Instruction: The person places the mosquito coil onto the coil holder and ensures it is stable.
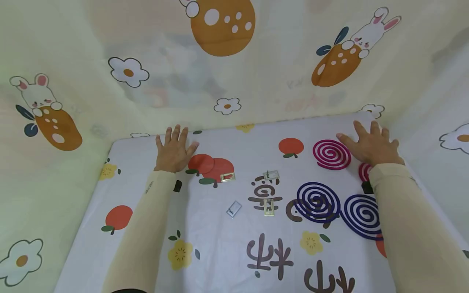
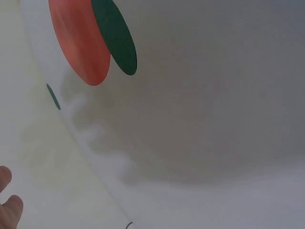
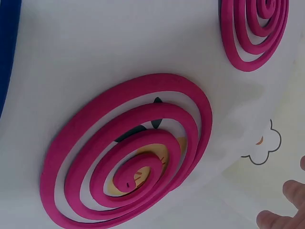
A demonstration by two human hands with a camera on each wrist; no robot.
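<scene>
My left hand [image 1: 172, 152] is held with fingers spread near the far left part of the table, by the printed red fruits, holding nothing. Over the far right side, my right hand [image 1: 375, 146] is likewise spread and empty. Just left of its thumb lies a pink mosquito coil [image 1: 331, 154]. A second pink mosquito coil [image 3: 164, 83] is partly hidden behind the right wrist in the head view. Nearer me lie two dark blue coils, one whole [image 1: 318, 200], the other [image 1: 365, 217] partly covered by the right forearm. Fingertips [image 3: 298, 193] show at the right wrist view's edge.
Several small metal coil stands lie mid-table: a gold one [image 1: 227, 177], a pale one [image 1: 271, 175], another gold one [image 1: 268, 207] and a silver one [image 1: 233, 209]. A white printed cloth [image 1: 216, 252] covers the table. Patterned curtain [image 1: 165, 93] hangs behind and at both sides.
</scene>
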